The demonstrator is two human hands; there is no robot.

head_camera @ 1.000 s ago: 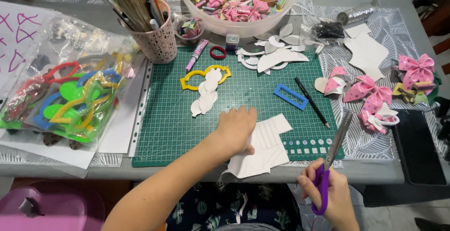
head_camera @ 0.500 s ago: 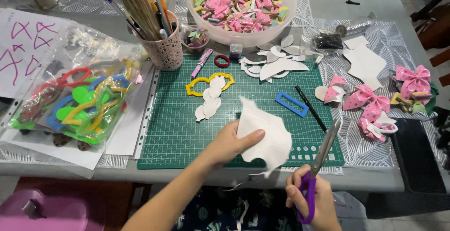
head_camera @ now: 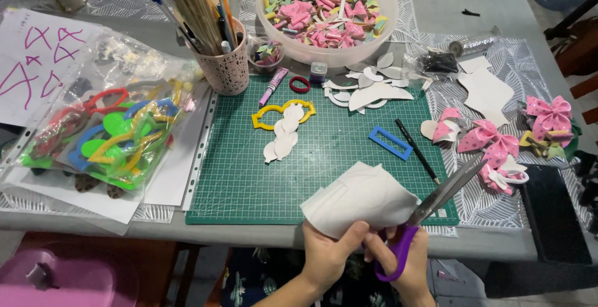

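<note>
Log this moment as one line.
left hand: holds white foam sheet | right hand: purple-handled scissors, blades at sheet edge | under: green cutting mat

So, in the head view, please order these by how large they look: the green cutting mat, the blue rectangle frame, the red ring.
1. Green cutting mat
2. Blue rectangle frame
3. Red ring

Green cutting mat [head_camera: 249, 176], bowl of bows [head_camera: 327, 14], pink pencil cup [head_camera: 227, 70], yellow stencil [head_camera: 277, 110], blue rectangular frame [head_camera: 390, 143]
</note>
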